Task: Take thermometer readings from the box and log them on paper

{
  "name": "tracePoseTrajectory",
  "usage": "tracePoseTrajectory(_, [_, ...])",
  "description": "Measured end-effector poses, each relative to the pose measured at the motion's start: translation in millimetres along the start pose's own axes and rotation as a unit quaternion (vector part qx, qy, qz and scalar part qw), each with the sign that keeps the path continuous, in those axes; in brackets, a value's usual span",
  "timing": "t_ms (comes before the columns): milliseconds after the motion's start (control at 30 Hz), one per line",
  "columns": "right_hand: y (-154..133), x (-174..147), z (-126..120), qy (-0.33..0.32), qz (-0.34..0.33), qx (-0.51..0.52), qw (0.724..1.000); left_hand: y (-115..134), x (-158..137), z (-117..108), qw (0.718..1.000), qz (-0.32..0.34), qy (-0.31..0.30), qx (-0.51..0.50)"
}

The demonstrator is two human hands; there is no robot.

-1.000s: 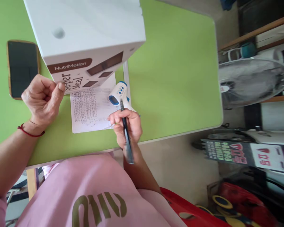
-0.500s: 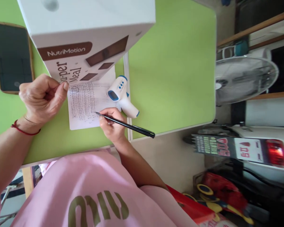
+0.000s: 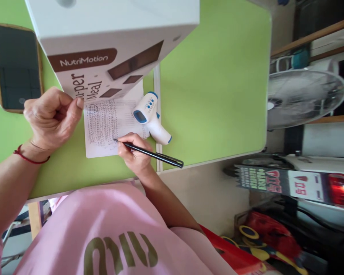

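My right hand (image 3: 135, 154) grips a black pen (image 3: 153, 153) between thumb and fingers. The pen's tip rests at the lines of handwriting on a white sheet of paper (image 3: 99, 151). My left hand (image 3: 53, 118), a red cord at its wrist, is closed with the thumb pressed to the curled forefinger. Its thumb tip overlaps the lower corner of a white NutriMotion box (image 3: 83, 61); whether it touches the box or pinches anything is hidden. A white and blue infrared thermometer (image 3: 150, 116) lies just beyond my right hand, partly over the paper. The box hides the paper's far part.
On the green table (image 3: 212, 84), a smartphone (image 3: 17, 68) in a brown-edged case lies at the far left. Past the table's right edge stand a fan (image 3: 306, 99) and a white vehicle-like thing with a red light (image 3: 341, 190). Yellow-handled tools (image 3: 258, 248) lie lower right.
My right hand and the pen tip have shifted slightly left and toward me over the paper. My left hand keeps its closed pose. The view has moved a little.
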State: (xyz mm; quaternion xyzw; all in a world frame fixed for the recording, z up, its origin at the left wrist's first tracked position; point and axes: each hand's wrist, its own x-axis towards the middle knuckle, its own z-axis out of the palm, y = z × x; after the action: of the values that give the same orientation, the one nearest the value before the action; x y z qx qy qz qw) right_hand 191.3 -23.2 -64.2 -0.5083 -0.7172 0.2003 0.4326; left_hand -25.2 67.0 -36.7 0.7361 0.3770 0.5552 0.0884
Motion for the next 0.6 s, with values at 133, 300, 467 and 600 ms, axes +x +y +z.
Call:
tracePoseTrajectory(133, [0.1,-0.1,-0.1,-0.012,-0.010,-0.012,1.000,1.6,2.2,-0.7,1.000,0.007,0.000,0.000])
tracePoseTrajectory(300, [0.8,-0.6,0.2,-0.009,-0.014,-0.022,1.000,0.8,1.8,-0.1,1.000,0.002,0.004,-0.024])
tracePoseTrajectory(467, [1.4,-1.2,0.5,-0.009,-0.009,-0.033,0.999,-0.2,1.7,1.0,1.000,0.010,0.009,-0.026])
tracePoseTrajectory(600, [0.9,-0.9,-0.1,-0.009,-0.004,-0.040,0.999,-0.4,2.1,0.3,1.000,0.001,0.007,-0.020])
